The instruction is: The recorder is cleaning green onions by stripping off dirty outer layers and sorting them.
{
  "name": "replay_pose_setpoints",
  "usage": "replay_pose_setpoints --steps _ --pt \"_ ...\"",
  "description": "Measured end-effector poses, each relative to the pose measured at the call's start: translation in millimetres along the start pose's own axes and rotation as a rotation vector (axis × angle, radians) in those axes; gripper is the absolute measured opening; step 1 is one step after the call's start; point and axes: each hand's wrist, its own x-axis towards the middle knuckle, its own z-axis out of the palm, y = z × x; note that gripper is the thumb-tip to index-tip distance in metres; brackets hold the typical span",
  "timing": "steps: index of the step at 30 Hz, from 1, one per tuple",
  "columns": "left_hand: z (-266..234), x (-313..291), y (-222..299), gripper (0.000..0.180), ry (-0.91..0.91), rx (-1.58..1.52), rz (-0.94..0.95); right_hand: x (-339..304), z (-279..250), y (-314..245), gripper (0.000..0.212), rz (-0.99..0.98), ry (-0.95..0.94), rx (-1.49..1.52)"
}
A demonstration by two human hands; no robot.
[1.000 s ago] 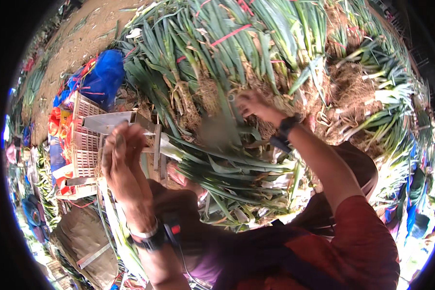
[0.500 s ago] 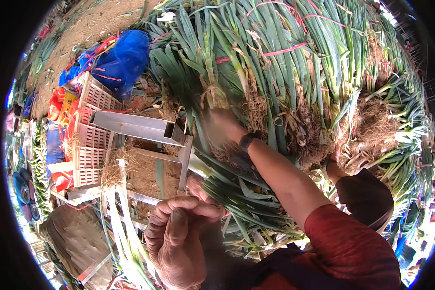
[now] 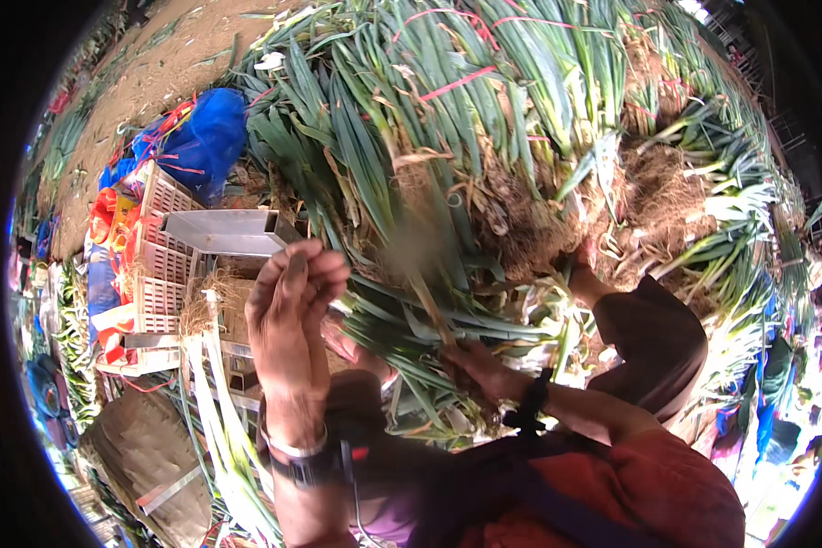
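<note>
Your left hand (image 3: 292,315) is bare, its wrist carrying a pale, slim bangle (image 3: 299,447) with a black watch-like band (image 3: 299,470) on the near side. Your right hand (image 3: 481,368) is bare too, a dark strap (image 3: 536,393) round its wrist. You wear a red top (image 3: 639,484) and dark brown trousers (image 3: 653,338). A thin dark cable (image 3: 351,484) bends just right of your left forearm.

Pale latticed plastic crate (image 3: 166,306) sat left of the grey square metal tube (image 3: 224,232), crumpled blue mesh bag (image 3: 208,137) behind both, long green leeks (image 3: 429,100) heaped to the right.
</note>
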Motion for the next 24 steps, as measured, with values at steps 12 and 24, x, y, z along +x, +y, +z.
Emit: replay_pose_setpoints --steps 12,24 --pt "41.0 8.7 -72.0 0.033 -0.275 0.214 -0.039 -103.8 12.9 -8.9 0.016 -0.713 0.247 -0.375" --pt "31.9 9.4 -115.4 0.013 -1.293 0.59 0.212 -126.5 5.6 -57.4 0.026 -1.14 0.417 -0.647"
